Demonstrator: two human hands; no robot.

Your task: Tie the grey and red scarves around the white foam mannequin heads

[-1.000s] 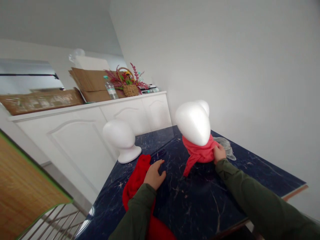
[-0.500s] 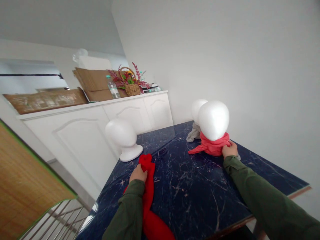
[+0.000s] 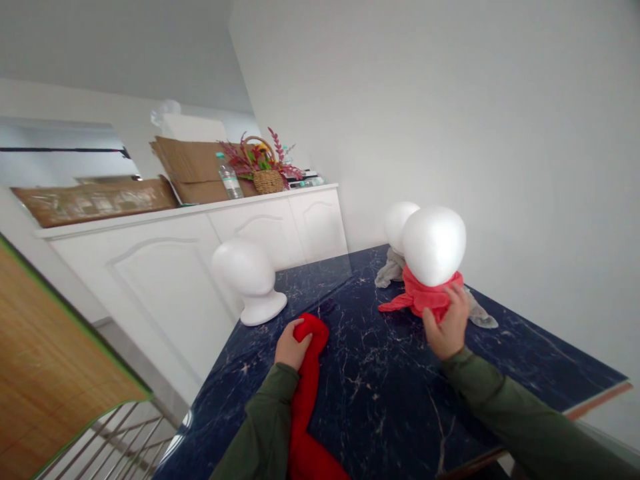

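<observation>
My left hand point(image 3: 293, 345) is closed on a bright red scarf point(image 3: 306, 393) that trails over the dark blue marbled table toward the near edge. At the right, my right hand point(image 3: 449, 325) has its thumb and fingers apart against the front of a coral scarf point(image 3: 417, 299). That scarf is wrapped around the base of a white mannequin head point(image 3: 434, 243). Behind it is a second white head point(image 3: 399, 223) with a grey scarf point(image 3: 390, 269) at its base. A third white head point(image 3: 245, 270), bare, stands at the table's left side.
On a white cabinet point(image 3: 260, 230) stand a bottle point(image 3: 230, 180), a flower basket point(image 3: 269, 180) and cardboard point(image 3: 190, 170). A wooden-looking panel point(image 3: 55, 373) above a metal rack point(image 3: 120, 443) is at the left. The marbled table's edge point(image 3: 597, 400) shows at the right.
My left hand has moved right and slightly up with the red scarf's end. My right hand has let go of the coral scarf's right side and opened across its front.
</observation>
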